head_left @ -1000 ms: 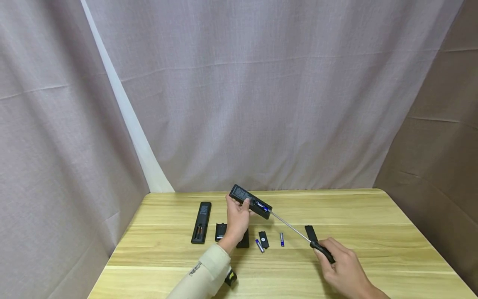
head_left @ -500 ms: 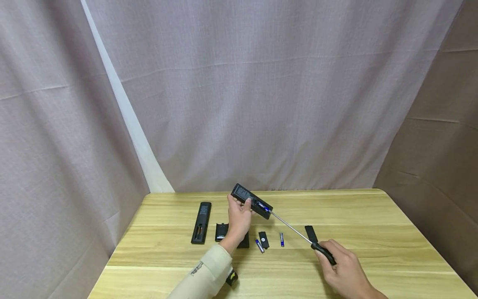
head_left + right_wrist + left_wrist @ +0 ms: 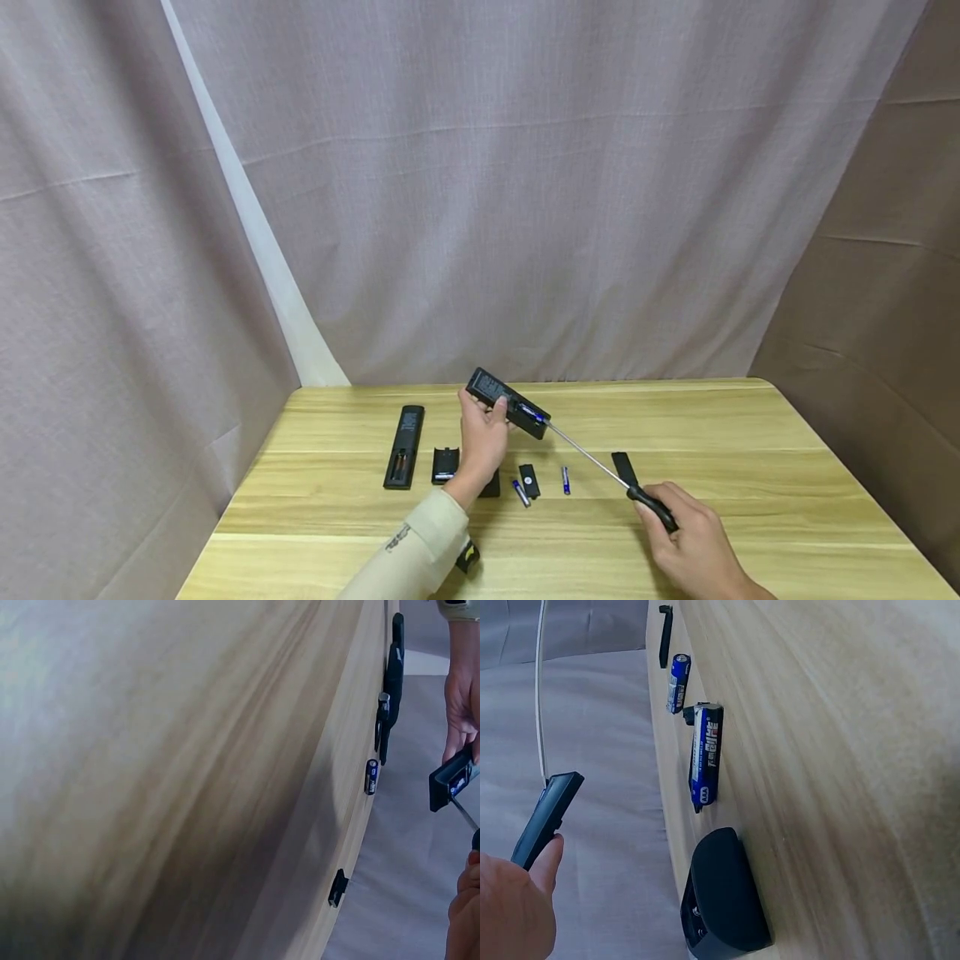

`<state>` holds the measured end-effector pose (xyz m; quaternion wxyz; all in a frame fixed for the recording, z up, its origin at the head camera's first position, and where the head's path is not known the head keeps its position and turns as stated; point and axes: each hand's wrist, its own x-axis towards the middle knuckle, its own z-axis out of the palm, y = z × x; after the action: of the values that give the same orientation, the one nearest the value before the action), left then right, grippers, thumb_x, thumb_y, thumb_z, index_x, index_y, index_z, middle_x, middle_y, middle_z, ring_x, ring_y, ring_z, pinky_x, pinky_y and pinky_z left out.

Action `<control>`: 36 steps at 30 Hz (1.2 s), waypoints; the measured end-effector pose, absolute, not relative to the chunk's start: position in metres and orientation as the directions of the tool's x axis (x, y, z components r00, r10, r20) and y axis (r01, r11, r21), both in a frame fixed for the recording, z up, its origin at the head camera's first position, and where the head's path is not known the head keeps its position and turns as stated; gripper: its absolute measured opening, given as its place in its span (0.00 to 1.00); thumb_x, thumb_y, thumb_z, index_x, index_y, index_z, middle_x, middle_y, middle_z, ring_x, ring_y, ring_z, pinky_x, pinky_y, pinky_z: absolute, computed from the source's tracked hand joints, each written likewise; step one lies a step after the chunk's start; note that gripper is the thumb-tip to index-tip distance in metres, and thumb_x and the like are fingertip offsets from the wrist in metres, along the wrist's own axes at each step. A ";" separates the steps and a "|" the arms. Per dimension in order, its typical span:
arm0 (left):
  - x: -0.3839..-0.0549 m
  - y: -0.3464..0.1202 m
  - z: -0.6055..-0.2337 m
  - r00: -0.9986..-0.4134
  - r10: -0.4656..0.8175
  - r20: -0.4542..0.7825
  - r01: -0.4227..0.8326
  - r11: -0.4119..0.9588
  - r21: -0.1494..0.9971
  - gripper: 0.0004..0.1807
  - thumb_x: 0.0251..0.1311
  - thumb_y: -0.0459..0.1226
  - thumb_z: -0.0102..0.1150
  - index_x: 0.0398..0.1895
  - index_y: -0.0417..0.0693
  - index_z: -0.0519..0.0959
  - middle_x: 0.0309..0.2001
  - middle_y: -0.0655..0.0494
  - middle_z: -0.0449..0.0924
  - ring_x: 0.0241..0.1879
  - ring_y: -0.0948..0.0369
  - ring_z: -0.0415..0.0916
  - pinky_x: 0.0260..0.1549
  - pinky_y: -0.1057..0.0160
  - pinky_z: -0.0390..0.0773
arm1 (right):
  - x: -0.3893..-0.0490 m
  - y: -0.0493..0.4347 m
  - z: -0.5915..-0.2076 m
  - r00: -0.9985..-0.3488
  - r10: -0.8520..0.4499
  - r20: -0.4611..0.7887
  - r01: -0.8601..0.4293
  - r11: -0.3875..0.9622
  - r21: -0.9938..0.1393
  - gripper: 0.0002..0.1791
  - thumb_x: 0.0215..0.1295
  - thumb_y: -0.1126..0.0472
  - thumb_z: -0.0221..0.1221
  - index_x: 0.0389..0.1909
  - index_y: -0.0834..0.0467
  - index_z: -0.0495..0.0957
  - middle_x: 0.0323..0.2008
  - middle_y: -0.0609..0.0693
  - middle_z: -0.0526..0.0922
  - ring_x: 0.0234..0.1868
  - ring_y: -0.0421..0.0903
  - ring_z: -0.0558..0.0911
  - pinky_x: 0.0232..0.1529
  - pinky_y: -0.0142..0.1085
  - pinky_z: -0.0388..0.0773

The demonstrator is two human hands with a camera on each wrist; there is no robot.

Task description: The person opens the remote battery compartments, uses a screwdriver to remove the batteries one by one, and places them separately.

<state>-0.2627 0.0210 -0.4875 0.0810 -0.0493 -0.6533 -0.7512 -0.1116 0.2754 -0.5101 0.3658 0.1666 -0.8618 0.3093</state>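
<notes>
My left hand [image 3: 482, 437] grips a black remote control [image 3: 491, 388] above the table, thumb on its back. The remote is tilted with its uncovered battery bay facing me, and a blue battery [image 3: 531, 412] lies in that bay. In my right hand [image 3: 693, 546] I hold a screwdriver by its black handle [image 3: 654, 508]. Its long metal shaft [image 3: 588, 454] reaches up and left to the bay's lower end, at the battery. From the right wrist view, the tip meets the held remote [image 3: 444, 784]; exact contact is too small to tell.
Another remote [image 3: 405, 442] lies at left with its battery bay uncovered. A black device [image 3: 446, 465] sits partly behind my left wrist. Two loose batteries, one blue-and-silver [image 3: 522, 493] and one blue [image 3: 566, 481], lie near a small cover [image 3: 529, 481]. Another cover [image 3: 624, 468] is farther right.
Both hands, with the remote and screwdriver, have shifted slightly to the right. The screwdriver tip stays at the battery bay; the things on the table have not moved.
</notes>
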 end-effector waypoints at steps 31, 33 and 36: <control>-0.266 0.029 -0.492 -0.981 -0.029 0.193 0.190 0.073 0.979 0.19 0.80 0.35 0.54 0.66 0.45 0.62 0.53 0.36 0.85 0.47 0.52 0.90 0.38 0.61 0.89 | -0.104 0.280 -0.509 -0.797 0.016 0.604 -0.349 0.804 -0.481 0.12 0.58 0.73 0.72 0.35 0.55 0.83 0.29 0.41 0.83 0.27 0.26 0.70 0.24 0.21 0.67; -0.266 0.030 -0.494 -0.982 -0.024 0.188 0.185 0.086 0.979 0.19 0.80 0.35 0.53 0.67 0.46 0.61 0.55 0.35 0.85 0.50 0.49 0.90 0.42 0.57 0.91 | -0.103 0.281 -0.509 -0.805 0.026 0.592 -0.332 0.808 -0.487 0.12 0.59 0.73 0.72 0.36 0.54 0.83 0.29 0.41 0.83 0.27 0.26 0.70 0.24 0.22 0.67; -0.265 0.030 -0.495 -0.983 -0.014 0.184 0.182 0.088 0.979 0.19 0.81 0.35 0.52 0.68 0.45 0.61 0.57 0.33 0.84 0.53 0.47 0.89 0.45 0.53 0.92 | -0.102 0.284 -0.510 -0.812 0.035 0.583 -0.314 0.815 -0.487 0.11 0.59 0.72 0.73 0.35 0.54 0.83 0.29 0.41 0.83 0.27 0.26 0.69 0.23 0.24 0.67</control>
<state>-0.2648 0.0301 -0.4947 0.0728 -0.0571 -0.7338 -0.6730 -0.1024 0.2837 -0.5099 0.2970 0.0770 -0.9051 0.2944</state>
